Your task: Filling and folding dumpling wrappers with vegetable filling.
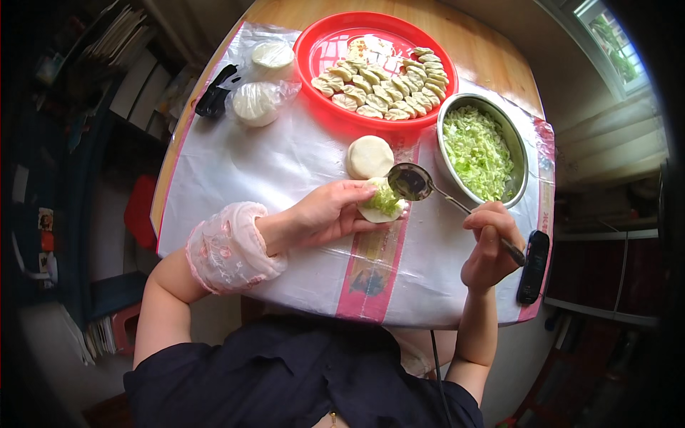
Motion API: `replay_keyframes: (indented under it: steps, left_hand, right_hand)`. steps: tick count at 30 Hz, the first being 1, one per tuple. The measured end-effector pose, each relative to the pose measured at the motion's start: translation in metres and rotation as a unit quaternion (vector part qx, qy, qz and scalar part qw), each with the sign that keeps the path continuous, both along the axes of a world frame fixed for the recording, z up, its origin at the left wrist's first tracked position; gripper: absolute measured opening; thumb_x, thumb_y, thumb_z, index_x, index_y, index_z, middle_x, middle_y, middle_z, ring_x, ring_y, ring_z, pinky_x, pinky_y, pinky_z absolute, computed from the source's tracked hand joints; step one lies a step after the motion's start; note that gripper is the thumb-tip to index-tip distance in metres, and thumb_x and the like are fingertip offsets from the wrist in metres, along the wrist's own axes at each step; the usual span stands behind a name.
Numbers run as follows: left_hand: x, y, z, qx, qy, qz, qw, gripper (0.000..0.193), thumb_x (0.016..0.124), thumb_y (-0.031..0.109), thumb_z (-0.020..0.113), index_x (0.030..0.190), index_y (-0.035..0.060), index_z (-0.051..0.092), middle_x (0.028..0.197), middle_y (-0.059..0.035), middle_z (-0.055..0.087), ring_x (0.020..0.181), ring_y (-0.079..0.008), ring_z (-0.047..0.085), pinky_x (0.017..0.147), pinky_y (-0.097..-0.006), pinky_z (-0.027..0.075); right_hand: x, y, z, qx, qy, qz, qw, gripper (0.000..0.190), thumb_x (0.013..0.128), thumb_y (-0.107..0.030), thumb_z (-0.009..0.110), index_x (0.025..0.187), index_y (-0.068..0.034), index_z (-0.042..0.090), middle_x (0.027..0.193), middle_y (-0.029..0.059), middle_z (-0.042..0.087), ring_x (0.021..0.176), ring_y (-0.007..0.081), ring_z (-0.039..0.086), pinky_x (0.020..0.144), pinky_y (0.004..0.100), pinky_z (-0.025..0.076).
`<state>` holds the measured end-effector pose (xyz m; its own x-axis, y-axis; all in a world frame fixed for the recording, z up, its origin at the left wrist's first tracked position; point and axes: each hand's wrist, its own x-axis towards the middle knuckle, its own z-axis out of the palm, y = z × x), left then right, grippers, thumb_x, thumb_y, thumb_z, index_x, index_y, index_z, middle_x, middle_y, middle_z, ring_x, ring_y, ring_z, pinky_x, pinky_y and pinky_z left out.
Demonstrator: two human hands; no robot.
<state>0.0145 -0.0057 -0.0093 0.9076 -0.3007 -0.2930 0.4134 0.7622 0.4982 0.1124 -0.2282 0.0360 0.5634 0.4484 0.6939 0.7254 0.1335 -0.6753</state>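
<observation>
My left hand (342,211) holds a round dough wrapper (381,215) with its fingers beneath it and the thumb at its edge. Chopped green filling (386,201) lies heaped on that wrapper. A metal spoon (415,182) is gripped by its handle in my right hand (493,241); its bowl is tilted over the right side of the filling. Just beyond the held wrapper sits a stack of round wrappers (370,157). To the right, a stainless steel bowl (443,144) contains shredded pale green vegetable (476,150), probably cabbage.
A red round tray (321,115) with many rows of pleated dumplings (380,91) stands at the back. Plastic-wrapped wrapper stacks (254,104) and a black plastic item (216,91) lie back left. A black device (533,267) rests by the right edge of the plastic-covered table (241,160).
</observation>
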Motion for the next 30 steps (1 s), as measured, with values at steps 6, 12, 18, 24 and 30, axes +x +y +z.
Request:
replay_keyframes:
  steps: [6,12,18,24,30]
  left_hand:
    - [0.0003,0.0004,-0.002,-0.007,-0.009,0.0,1.0,0.042,0.102,0.02,0.042,0.135,-0.006,0.04,0.132,-0.017,0.053,0.123,-0.0267,0.053,0.105,-0.0356,0.045]
    - [0.0008,-0.0003,-0.0022,-0.016,-0.027,-0.006,0.999,0.041,0.102,0.018,0.042,0.135,-0.0057,0.041,0.132,-0.0166,0.053,0.122,-0.0263,0.054,0.105,-0.0346,0.046]
    - [0.0007,-0.001,-0.001,0.007,-0.017,-0.008,1.0,0.038,0.102,0.018,0.042,0.132,-0.0052,0.044,0.13,-0.015,0.055,0.119,-0.0237,0.056,0.104,-0.0335,0.046]
    - [0.0001,-0.0032,-0.0063,0.046,-0.032,-0.011,0.998,0.035,0.102,0.018,0.042,0.129,-0.0038,0.047,0.127,-0.0136,0.057,0.118,-0.0216,0.057,0.102,-0.0317,0.047]
    - [0.001,-0.0022,-0.0085,0.059,-0.03,-0.013,0.998,0.044,0.103,0.024,0.041,0.135,-0.0065,0.04,0.135,-0.0183,0.051,0.122,-0.0268,0.053,0.107,-0.037,0.043]
  right_hand:
    - [0.0071,-0.0003,0.0013,0.079,0.134,0.002,0.988,0.019,0.09,-0.007,0.041,0.084,0.004,0.056,0.067,0.0085,0.053,0.057,0.0091,0.042,0.05,0.0203,0.028]
    - [0.0062,0.0011,-0.0024,0.048,0.176,0.014,0.983,0.018,0.09,-0.006,0.042,0.084,0.003,0.056,0.067,0.0073,0.053,0.058,0.0096,0.042,0.052,0.0206,0.029]
    - [0.0023,0.0046,-0.0031,0.013,0.154,0.017,0.988,0.019,0.09,-0.006,0.042,0.081,0.002,0.056,0.067,0.0068,0.053,0.058,0.0089,0.041,0.053,0.0219,0.029]
    - [0.0036,0.0056,-0.0032,0.071,0.174,-0.008,0.982,0.02,0.094,-0.009,0.041,0.084,0.001,0.055,0.066,0.0062,0.052,0.057,0.0083,0.038,0.052,0.0228,0.028]
    - [0.0017,0.0071,-0.0065,0.059,0.162,-0.007,0.985,0.019,0.094,-0.008,0.041,0.084,0.0,0.055,0.066,0.006,0.052,0.057,0.0079,0.039,0.052,0.0226,0.028]
